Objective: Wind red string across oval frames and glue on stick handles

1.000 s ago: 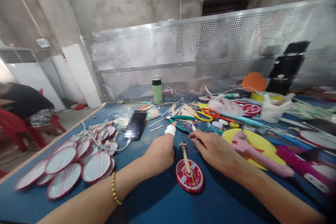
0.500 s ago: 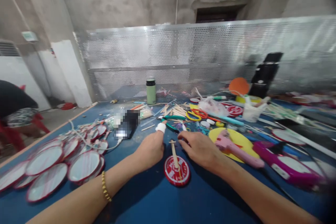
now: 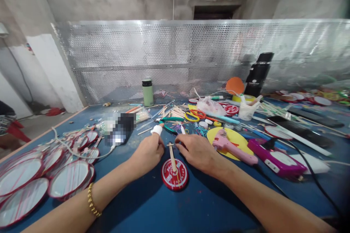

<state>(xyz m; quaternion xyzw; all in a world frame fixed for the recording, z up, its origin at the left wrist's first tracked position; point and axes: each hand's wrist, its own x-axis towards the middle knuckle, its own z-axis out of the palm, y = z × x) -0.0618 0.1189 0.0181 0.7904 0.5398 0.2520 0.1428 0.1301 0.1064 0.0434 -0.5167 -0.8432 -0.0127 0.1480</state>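
A red round disc (image 3: 179, 181) with white print lies on the blue table between my hands. A narrow wooden stick (image 3: 172, 157) runs from its middle away from me, with a small crosspiece (image 3: 170, 145) at the far end. My left hand (image 3: 147, 151) is just left of the stick's end, fingers curled together, white wrapping (image 3: 156, 129) on one raised finger. To the right of the crosspiece is my right hand (image 3: 197, 153), its fingers bent inward and closed. Anything thin between the fingertips is too small to make out. Green-handled pliers (image 3: 171, 119) lie just beyond.
At left, several red-rimmed round pieces (image 3: 69, 181) are piled, a white cable (image 3: 65, 148) across them. At right lie a pink glue gun (image 3: 237, 148) on a yellow disc (image 3: 212, 136) and a purple device (image 3: 276, 160). Behind stand a green bottle (image 3: 148, 94), scissors (image 3: 192, 117) and loose sticks (image 3: 179, 112).
The view has swung to the right, so the scene sits further left. Both hands keep nearly the same place and curled pose beside the stick's end. The disc still lies on the table.
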